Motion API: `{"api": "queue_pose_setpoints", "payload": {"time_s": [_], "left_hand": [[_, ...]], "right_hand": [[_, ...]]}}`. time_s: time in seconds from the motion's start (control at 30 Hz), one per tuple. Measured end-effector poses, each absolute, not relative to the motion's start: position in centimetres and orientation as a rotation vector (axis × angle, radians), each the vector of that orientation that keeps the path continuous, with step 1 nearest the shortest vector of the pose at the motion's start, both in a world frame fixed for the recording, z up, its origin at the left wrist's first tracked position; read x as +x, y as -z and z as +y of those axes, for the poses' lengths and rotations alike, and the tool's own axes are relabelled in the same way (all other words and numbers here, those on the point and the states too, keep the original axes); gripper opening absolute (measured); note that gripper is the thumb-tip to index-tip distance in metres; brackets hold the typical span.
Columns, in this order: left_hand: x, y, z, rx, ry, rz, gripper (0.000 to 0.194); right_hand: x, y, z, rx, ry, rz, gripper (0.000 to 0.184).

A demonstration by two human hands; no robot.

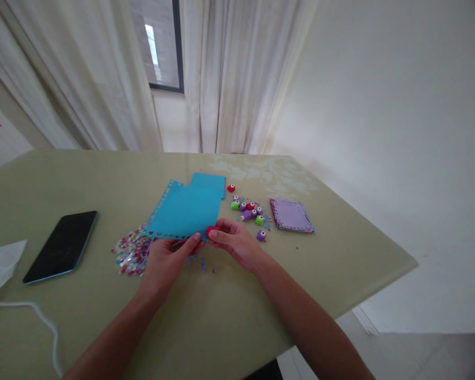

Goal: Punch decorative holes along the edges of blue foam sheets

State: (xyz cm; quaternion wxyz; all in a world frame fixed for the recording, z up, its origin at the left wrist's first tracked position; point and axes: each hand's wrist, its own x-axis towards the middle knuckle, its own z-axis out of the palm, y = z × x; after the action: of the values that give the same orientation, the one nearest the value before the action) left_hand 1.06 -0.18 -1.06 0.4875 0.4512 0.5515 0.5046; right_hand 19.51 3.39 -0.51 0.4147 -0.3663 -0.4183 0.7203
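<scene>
A blue sheet of paper with punched holes along its left and lower edges is raised over the table, its lower edge pinched by my left hand. At the sheet's lower right corner, my right hand grips a small red craft punch between thumb and fingers. Whether the punch's jaw is around the paper edge cannot be made out. Behind the sheet lies a stack of blue paper squares. Several more punches in purple, green and red sit to the right, among bits of confetti.
Left of my left hand is a pile of coloured confetti. A black tablet, a white paper and a white cable lie farther left. A stack of lilac punched squares rests on the right of the table.
</scene>
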Motion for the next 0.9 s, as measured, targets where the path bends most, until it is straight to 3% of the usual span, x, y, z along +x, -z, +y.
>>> {"api": "queue_pose_setpoints", "payload": {"time_s": [0.9], "left_hand": [[1.48,1.11,-0.54,1.129,-1.247,1.369,0.046]], "right_hand": [[18.74,0.99,2.7,-1.011,-1.639,-1.29,0.046]]}}
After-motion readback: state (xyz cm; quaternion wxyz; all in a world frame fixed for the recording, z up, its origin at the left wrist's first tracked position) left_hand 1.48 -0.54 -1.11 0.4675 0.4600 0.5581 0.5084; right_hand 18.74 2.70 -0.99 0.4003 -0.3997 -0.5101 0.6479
